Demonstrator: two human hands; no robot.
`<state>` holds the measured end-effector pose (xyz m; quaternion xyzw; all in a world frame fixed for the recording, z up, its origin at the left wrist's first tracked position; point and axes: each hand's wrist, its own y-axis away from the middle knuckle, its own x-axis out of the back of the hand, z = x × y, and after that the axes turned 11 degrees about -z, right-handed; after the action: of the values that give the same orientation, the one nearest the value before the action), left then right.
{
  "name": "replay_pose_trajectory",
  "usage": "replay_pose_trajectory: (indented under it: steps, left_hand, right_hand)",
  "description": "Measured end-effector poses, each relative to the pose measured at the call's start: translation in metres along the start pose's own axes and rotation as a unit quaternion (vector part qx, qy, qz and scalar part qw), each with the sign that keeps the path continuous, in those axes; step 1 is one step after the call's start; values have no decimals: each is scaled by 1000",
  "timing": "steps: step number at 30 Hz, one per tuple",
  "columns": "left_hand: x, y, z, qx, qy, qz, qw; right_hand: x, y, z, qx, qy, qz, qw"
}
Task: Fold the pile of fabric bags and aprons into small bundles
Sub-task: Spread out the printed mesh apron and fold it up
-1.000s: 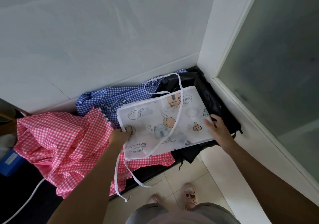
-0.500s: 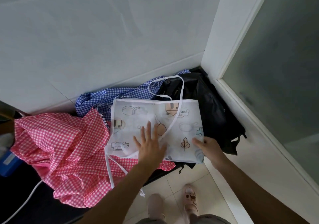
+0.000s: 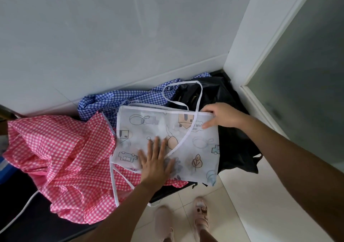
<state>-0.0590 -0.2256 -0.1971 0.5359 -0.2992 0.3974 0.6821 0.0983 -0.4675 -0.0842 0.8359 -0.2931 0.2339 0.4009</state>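
Left hand (image 3: 156, 164), fingers spread flat, pins the white translucent cartoon-printed apron (image 3: 197, 145) atop the pile. The right hand (image 3: 221, 116) pinches its 2 o'clock corner. Risk: the loose white tie strap (image 3: 178, 145) snags, skewing the fold.

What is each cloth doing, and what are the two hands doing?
White apron: spread flat on top of the pile, straps loose.
Left hand: open, fingers straight, pressing the white apron down.
Right hand: pinches the white apron's far right corner.
Pink checked cloth: crumpled, not folded.
Blue checked cloth: crumpled against the wall, not folded.
Black fabric: rumpled, partly under the white apron.
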Motion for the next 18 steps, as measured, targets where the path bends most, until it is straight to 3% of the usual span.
replay_pose_trajectory:
  steps: [3,6,14,16,18]
  left_hand:
    - [5,-1,-2,-15,-14,16,1000]
    - [10,-5,-8,-27,-34,23,999]
    - [34,-15,-38,36,-59,8,998]
    - [33,-14,-40,2,-61,-19,998]
    - [28,-12,-34,-46,-41,-40,997]
  right_hand:
    - [13,-18,7,-44,87,-99,990]
    - [19,-25,21,-35,105,-106,988]
    - [22,-17,72,-90,126,-53,987]
    - [35,-7,85,-110,154,-19,982]
    - [46,3,98,-117,164,68,977]
